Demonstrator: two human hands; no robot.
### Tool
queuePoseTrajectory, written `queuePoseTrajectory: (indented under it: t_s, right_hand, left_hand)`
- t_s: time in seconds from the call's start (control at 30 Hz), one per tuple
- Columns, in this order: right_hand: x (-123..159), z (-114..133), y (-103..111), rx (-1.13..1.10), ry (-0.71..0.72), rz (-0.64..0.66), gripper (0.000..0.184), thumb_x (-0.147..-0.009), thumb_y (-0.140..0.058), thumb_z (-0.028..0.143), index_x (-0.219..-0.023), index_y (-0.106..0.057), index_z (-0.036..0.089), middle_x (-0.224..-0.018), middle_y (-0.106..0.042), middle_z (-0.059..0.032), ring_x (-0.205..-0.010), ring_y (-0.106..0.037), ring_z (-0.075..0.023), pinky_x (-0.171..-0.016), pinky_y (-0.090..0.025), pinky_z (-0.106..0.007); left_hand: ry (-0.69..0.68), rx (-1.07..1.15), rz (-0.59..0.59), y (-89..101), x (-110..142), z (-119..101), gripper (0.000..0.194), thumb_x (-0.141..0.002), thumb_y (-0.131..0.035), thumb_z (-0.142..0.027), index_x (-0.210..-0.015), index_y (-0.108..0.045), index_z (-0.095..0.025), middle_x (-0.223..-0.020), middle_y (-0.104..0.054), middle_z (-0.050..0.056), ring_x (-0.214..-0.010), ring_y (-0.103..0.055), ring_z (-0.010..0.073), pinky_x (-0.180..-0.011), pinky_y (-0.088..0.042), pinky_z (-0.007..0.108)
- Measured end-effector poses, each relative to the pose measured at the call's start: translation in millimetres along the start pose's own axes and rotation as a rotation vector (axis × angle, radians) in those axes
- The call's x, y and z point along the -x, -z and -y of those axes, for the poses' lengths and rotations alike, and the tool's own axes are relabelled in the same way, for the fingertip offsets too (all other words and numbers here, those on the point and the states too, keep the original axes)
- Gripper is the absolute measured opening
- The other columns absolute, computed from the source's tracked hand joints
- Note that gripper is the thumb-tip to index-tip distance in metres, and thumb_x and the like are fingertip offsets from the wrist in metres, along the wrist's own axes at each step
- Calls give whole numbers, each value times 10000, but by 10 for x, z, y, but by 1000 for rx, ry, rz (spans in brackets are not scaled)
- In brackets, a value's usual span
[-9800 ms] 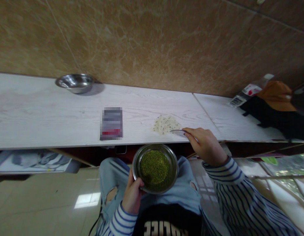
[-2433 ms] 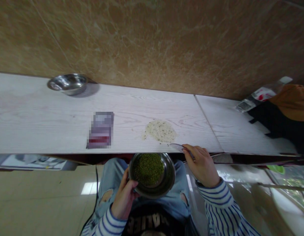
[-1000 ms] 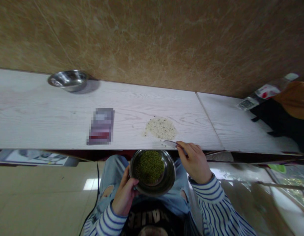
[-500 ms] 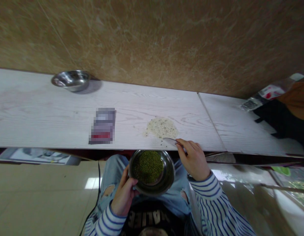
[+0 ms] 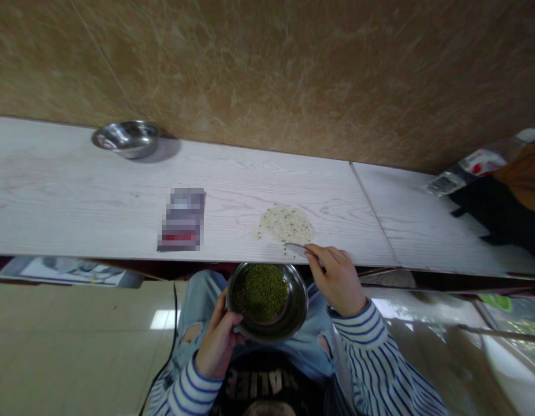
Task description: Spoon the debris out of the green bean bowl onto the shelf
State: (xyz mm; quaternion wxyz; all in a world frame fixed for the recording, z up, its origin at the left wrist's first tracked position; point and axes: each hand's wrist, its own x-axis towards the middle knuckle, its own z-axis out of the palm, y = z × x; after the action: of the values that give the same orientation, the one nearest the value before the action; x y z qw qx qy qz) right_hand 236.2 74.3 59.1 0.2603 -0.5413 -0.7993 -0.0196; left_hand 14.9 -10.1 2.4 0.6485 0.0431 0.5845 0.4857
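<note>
My left hand [image 5: 219, 342] grips the near left rim of a metal bowl [image 5: 298, 303], held over my lap just under the table's front edge. Small green beans [image 5: 263, 289], like mung beans, lie inside it. Between the fingers of my right hand [image 5: 338, 280] is a metal spoon [image 5: 294, 248], its tip low at the tabletop beside a flat pile of pale, rice-like grains [image 5: 289, 225]. Dark specks are mixed through this pile, and a few lie loose by the spoon. Whether the spoon carries anything is too small to tell.
A second metal bowl [image 5: 129, 140] stands by the wall at the back left. On the white tabletop [image 5: 233, 173] lies a blurred-out phone-shaped thing [image 5: 183, 219]. A clear plastic bottle [image 5: 479, 162] and dark and brown cloth [image 5: 505, 202] are at the right.
My right hand and the spoon have moved slightly left along the table's front edge. My left hand and the bowl of beans stay in place.
</note>
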Motion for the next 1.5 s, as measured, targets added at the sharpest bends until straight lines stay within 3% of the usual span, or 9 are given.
queuePoseTrajectory:
  t_s: [0.47,0.73,0.97,1.13,1.3,1.5]
  right_hand:
    - [-50,7,-59,9,-34,6,218,-919,-481,207,-1078,-626,175,-913,-720,-67,-829,-632,-196,-763,-430,-335]
    - [-53,-97,-26,63,-71,-39,221,-915,-467,208,-1068,-624,176,-919,-722,-68,-821,-635,-204,-748,-430,-339]
    - [-70,-38,-24,19,-25,-28,212,-920,-481,212,-1068,-630,186,-896,-719,-51,-811,-626,-186,-741,-409,-326]
    - [-104,-25,-47,23,6,2,224,-933,-464,226,-1075,-634,196,-926,-720,-62,-844,-623,-189,-754,-401,-325]
    - [-68,-39,29,4,11,27,208,-923,-478,217,-1049,-644,196,-913,-720,-52,-848,-627,-182,-756,-402,-330]
    - [-37,-47,58,3,8,30,215,-926,-470,225,-1048,-646,202,-914,-720,-49,-848,-631,-182,-765,-410,-335]
  left_hand:
    - [-6,15,3,31,-24,16,759,-597,-634,-151,-1331,-498,-285,-1218,-618,41,-816,-606,173,-584,-522,276]
    - [-14,5,14,28,-6,-5,718,-606,-624,-153,-1302,-518,-292,-1143,-643,28,-743,-587,149,-544,-492,248]
    - [-14,-12,35,21,8,-7,703,-629,-593,-140,-1310,-495,-280,-1164,-626,31,-648,-536,117,-502,-468,247]
    - [-18,-13,23,19,28,-26,700,-633,-600,-136,-1314,-490,-252,-1033,-642,33,-694,-556,141,-524,-469,250]
    - [-10,-10,19,38,5,-9,743,-621,-609,-140,-1338,-470,-276,-1117,-612,39,-719,-562,142,-529,-475,252]
    - [-5,2,5,28,8,0,726,-617,-606,-132,-1318,-495,-283,-1073,-637,32,-732,-578,150,-576,-500,275]
